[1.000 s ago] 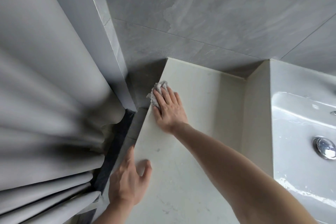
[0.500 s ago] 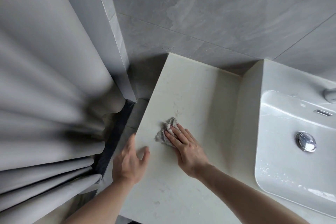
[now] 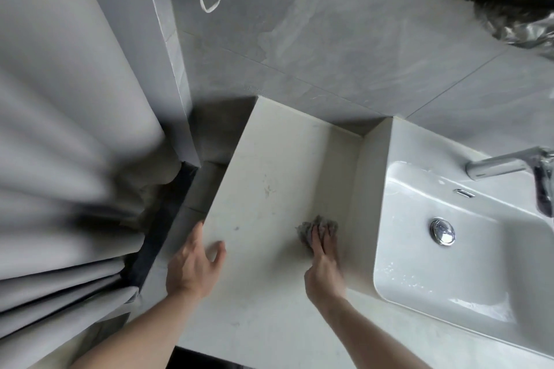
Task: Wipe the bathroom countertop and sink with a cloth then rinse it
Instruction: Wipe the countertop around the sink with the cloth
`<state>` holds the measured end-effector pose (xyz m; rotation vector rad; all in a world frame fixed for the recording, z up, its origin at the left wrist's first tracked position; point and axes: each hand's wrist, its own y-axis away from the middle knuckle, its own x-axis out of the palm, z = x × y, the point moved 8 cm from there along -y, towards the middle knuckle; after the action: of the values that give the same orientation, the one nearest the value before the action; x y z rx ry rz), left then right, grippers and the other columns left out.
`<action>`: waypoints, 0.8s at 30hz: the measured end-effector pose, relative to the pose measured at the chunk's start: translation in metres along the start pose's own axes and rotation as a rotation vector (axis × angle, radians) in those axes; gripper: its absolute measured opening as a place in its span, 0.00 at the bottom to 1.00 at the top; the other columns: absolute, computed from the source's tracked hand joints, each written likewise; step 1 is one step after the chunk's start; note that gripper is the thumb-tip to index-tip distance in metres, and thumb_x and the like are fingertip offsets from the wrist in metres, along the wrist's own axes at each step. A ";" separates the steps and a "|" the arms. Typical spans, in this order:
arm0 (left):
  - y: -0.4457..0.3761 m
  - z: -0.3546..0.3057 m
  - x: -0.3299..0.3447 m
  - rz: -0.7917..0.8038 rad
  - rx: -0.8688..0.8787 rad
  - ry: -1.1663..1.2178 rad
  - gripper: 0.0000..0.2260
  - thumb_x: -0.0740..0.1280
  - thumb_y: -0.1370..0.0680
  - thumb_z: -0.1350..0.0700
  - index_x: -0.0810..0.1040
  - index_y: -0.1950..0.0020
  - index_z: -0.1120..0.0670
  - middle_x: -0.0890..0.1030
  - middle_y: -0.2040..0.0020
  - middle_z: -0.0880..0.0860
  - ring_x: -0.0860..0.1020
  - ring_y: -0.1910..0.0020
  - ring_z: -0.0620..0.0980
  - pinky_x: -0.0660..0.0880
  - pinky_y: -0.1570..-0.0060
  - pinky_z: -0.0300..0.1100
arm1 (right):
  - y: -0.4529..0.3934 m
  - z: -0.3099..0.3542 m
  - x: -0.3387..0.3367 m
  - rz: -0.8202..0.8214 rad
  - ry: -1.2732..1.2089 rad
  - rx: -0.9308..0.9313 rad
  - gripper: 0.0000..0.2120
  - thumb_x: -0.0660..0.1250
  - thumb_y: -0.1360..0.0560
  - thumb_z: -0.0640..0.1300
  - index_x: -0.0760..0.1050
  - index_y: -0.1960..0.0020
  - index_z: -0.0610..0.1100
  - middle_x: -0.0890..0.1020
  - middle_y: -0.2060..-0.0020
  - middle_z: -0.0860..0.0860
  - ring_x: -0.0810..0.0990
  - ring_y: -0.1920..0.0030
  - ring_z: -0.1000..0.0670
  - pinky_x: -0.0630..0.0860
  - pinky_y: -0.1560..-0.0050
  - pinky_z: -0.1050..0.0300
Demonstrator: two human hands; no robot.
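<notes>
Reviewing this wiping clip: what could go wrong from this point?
The small cloth is bunched under the right hand fingers, so strokes may skip the marks mid-countertop. The left hand braces on the counter's open edge and could slip off. The corner beside the sink wall may go unwiped.

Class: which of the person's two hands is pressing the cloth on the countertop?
The right hand, fingers pressing the grey cloth beside the sink. The left hand only rests on the countertop edge.
</notes>
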<state>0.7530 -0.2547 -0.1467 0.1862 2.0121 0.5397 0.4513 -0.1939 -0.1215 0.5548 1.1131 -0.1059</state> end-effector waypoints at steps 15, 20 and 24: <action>0.012 -0.045 -0.008 0.010 0.231 -0.157 0.38 0.69 0.30 0.48 0.64 0.23 0.60 0.65 0.25 0.60 0.65 0.28 0.62 0.68 0.32 0.56 | 0.072 -0.007 -0.033 0.280 -0.205 0.196 0.35 0.55 0.30 0.31 0.76 0.28 0.55 0.83 0.41 0.55 0.82 0.41 0.47 0.75 0.46 0.62; 0.087 -0.140 0.011 0.289 0.677 0.084 0.30 0.69 0.25 0.56 0.66 0.24 0.50 0.67 0.26 0.46 0.65 0.26 0.46 0.58 0.27 0.35 | 0.093 0.003 -0.084 0.186 -0.466 0.120 0.20 0.52 0.30 0.31 0.71 0.46 0.49 0.82 0.68 0.70 0.78 0.69 0.61 0.74 0.65 0.63; 0.126 -0.202 0.002 0.334 0.805 0.214 0.21 0.69 0.26 0.55 0.73 0.35 0.40 0.77 0.38 0.35 0.75 0.38 0.38 0.74 0.38 0.40 | 0.114 0.006 -0.132 0.218 -0.547 0.038 0.11 0.56 0.30 0.38 0.71 0.50 0.45 0.79 0.76 0.49 0.74 0.70 0.49 0.74 0.65 0.53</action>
<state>0.5646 -0.2013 -0.0112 0.9977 2.3271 -0.0896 0.4362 -0.1236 0.0376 0.6299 0.5161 -0.0818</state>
